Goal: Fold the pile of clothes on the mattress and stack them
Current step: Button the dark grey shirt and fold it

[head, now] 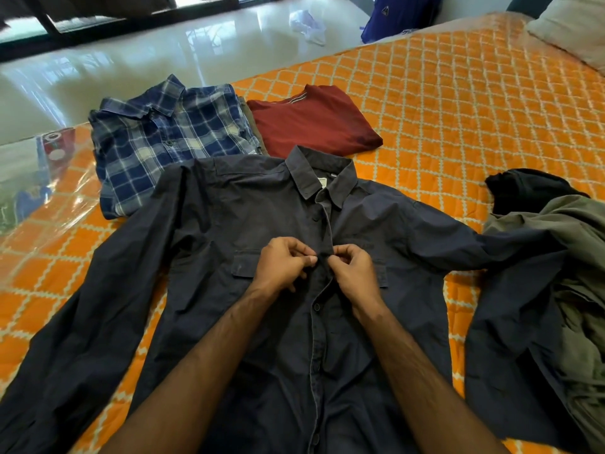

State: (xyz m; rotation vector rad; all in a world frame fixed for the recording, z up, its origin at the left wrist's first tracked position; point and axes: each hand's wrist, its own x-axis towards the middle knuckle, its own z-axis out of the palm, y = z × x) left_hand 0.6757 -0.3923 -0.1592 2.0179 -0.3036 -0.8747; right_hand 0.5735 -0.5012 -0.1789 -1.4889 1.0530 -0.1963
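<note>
At six o'clock on the mattress [458, 103], my left hand [283, 262] and right hand [355, 271] are pinching the dark shirt [262, 339] placket; the button may be slipping out, leaving a crooked fold.

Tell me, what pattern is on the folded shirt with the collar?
Blue and white checks on the folded shirt, seen from the head view.

Premises: domestic bedroom.
A mattress [458, 103] under an orange diamond-quilted cover took up most of the view, with 1 pillow [569, 27] at its far corner. Shirts lay on it, 2 of them folded: a blue plaid shirt [163, 139] and a maroon T-shirt [311, 122]. Glossy pale floor tiles [163, 50] ran to dark-framed windows [114, 14].
</note>
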